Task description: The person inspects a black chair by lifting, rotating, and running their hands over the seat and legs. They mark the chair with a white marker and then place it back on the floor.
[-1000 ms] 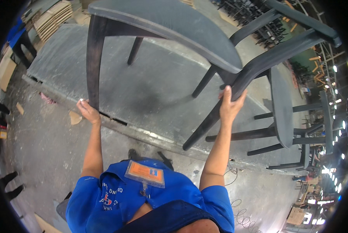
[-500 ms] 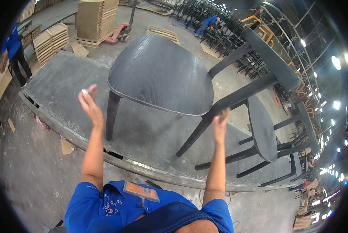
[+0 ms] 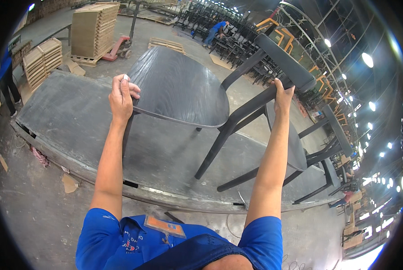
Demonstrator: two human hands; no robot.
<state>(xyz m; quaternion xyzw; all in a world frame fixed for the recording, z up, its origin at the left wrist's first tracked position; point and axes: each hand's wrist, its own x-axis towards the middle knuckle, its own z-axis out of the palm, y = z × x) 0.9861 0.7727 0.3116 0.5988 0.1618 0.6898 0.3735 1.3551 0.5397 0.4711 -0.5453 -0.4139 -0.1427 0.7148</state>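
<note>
A black wooden chair [image 3: 179, 87] with visible grain on its seat stands in front of me on a grey tabletop [image 3: 71, 108]. My left hand [image 3: 123, 96] is closed at the seat's left front edge, its fingers bent at the rim. A small white patch shows at one of its fingertips; I cannot tell what it is. My right hand [image 3: 282, 95] grips the chair's near back post just below the curved backrest [image 3: 284, 60]. Some of its fingers are hidden behind the post.
Right of this chair stands a second black chair [image 3: 296, 146], with more beyond it. Wooden stacks [image 3: 91, 33] and a red pallet jack [image 3: 117, 48] are behind the table. One person in blue [image 3: 216, 31] bends by many dark chairs; another [image 3: 7, 76] stands far left.
Both hands have risen onto the chair: the left from above the tabletop to the seat edge, the right up to the back post. The whole view has shifted slightly.
</note>
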